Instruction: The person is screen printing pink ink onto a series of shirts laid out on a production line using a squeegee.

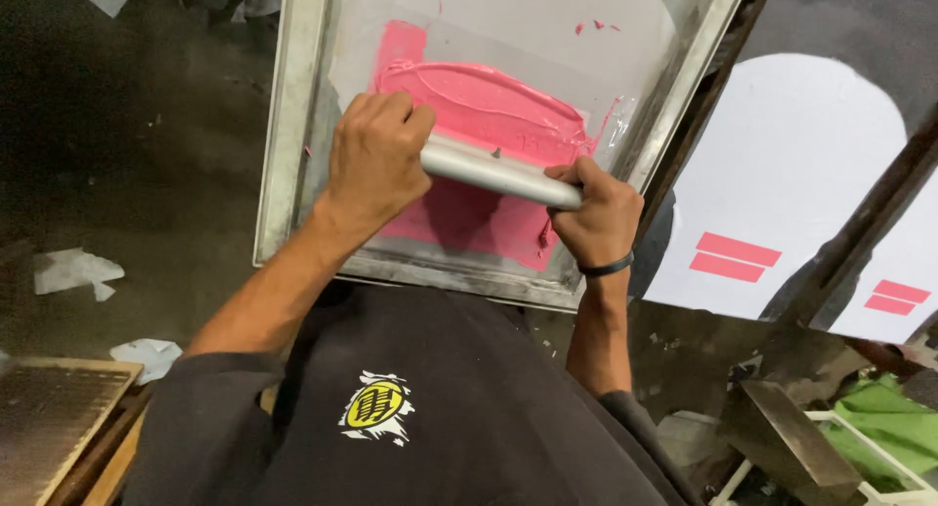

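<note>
Both hands, left hand (374, 154) and right hand (593, 218), gripped squeegee (498, 172) mid-pull over pink ink (489, 110) inside screen frame (293, 115); probably needed even pressure next.

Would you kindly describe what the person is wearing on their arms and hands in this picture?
Both forearms are bare, with dark sleeves pushed up near the elbows. The left hand wears no glove or jewellery. The right hand is also ungloved, with a thin dark wristband around its wrist.

Screen frame (293, 125) cut off at top; squeegee (493, 171) ends hidden inside both hands
</note>
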